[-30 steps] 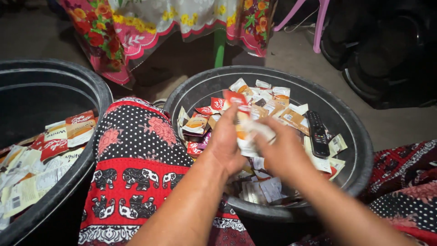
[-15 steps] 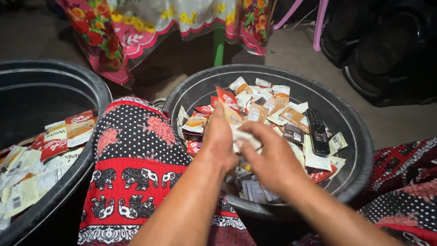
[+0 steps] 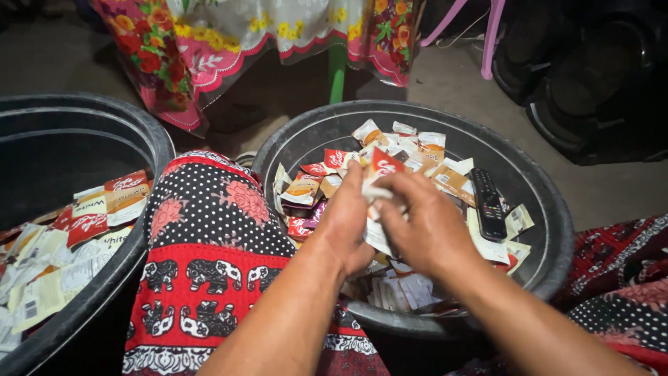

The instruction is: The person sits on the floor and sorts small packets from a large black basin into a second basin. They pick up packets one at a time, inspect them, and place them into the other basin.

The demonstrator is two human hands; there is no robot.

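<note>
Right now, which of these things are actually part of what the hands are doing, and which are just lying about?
In use:
left hand
right hand
red sachet held between them
basin of sachets
left tub with flattened wrappers

Lying about:
remote control
floral cloth
pink chair legs

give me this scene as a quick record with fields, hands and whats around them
left hand: grips a small stack of sachets, red and white sachet on top
right hand: fingers on the same stack
middle tub: black, round, holds loose sachets and a black remote
left tub: black, flattened wrappers inside
lap: patterned red and black cloth
</note>
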